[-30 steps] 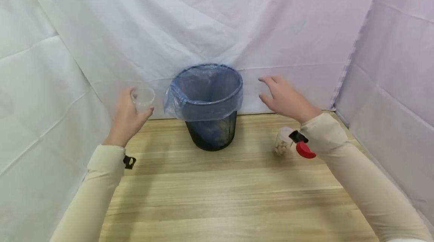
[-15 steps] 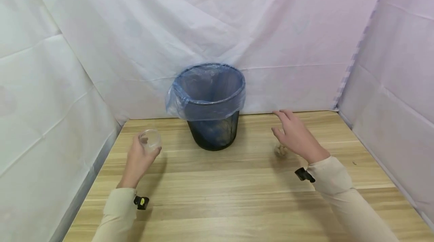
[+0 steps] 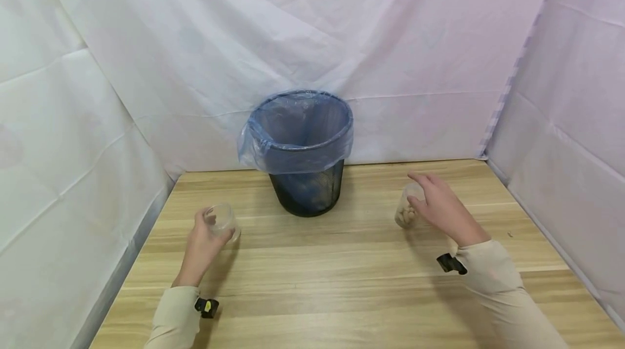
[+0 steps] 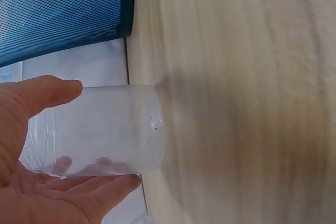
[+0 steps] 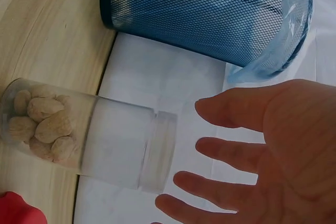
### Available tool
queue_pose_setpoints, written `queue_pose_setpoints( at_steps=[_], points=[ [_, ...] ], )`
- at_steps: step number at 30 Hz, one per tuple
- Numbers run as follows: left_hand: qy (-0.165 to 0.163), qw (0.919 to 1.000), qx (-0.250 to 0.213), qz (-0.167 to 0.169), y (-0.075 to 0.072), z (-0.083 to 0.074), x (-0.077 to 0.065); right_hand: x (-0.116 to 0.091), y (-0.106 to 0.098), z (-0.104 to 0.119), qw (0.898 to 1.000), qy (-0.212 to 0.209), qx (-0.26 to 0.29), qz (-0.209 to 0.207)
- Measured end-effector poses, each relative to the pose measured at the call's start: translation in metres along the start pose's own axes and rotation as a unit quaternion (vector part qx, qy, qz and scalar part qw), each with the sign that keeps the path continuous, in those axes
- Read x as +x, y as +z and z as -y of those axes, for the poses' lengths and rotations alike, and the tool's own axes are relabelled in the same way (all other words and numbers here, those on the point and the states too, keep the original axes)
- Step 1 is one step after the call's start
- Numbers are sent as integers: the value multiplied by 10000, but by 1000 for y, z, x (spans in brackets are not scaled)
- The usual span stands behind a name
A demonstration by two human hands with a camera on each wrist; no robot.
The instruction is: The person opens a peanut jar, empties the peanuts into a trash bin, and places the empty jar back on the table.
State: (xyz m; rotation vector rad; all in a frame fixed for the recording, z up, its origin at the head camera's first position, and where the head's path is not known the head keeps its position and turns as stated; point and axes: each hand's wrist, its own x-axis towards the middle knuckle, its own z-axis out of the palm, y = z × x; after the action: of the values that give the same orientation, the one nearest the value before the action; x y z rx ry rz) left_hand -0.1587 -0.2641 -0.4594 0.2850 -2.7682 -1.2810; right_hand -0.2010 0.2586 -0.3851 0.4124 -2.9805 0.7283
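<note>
My left hand (image 3: 202, 243) holds a clear plastic jar (image 3: 221, 220) round its side, thumb on one side and fingers on the other. In the left wrist view that jar (image 4: 110, 129) looks see-through, with nothing visible inside, its base at or close to the tabletop. At the right, my right hand (image 3: 441, 210) reaches beside the mouth of a second clear jar (image 3: 406, 210). Tan, wrinkled nut-like pieces (image 5: 50, 121) fill the lower part of this jar, which stands upright. The right wrist view shows the fingers (image 5: 220, 188) spread and apart from its top.
A black mesh bin (image 3: 307, 191) with a blue plastic liner (image 3: 303, 162) stands at the back middle of the wooden table (image 3: 312, 284). White cloth (image 3: 219, 39) hangs behind and at both sides. A red object (image 5: 20, 211) lies near the right jar, hidden in the head view.
Both hands have come down from beside the bin's rim. The left brought its jar down toward the tabletop. The right now lies close to the filled jar's top.
</note>
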Motion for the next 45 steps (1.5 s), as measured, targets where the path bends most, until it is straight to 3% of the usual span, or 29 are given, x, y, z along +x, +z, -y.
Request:
queue_pose_setpoints(
  at_steps=[10,14,19,25,30,34,37,39,45],
  points=[
    [-125,9997,13,207,-1,6,2,1,6,-8,9998,-107,-78,168],
    [-125,9999,-29,104,-1,5,1,1,10,-6,9997,-199,-105,86],
    [146,9982,-236,-530,-3,-4,-4,1,15,-1,9992,-308,-223,-85],
    [550,9898,-153,-1307,-5,-31,-15,-1,23,12,9992,-339,-201,-47],
    [1304,9741,-268,-1826,1,-58,-26,-4,29,33,9989,-437,-147,-89],
    [1838,9610,-433,-2019,17,-76,-36,-7,30,54,9976,-642,-92,-221],
    [2203,9562,-586,-1837,36,-89,-44,-11,31,70,9958,-843,14,-344],
    [2385,9563,-681,-1545,50,-98,-48,-13,34,82,9938,-1015,87,-443],
    [2487,9655,-610,-467,85,-121,-60,-16,44,115,9840,-1623,284,-685]
  ],
)
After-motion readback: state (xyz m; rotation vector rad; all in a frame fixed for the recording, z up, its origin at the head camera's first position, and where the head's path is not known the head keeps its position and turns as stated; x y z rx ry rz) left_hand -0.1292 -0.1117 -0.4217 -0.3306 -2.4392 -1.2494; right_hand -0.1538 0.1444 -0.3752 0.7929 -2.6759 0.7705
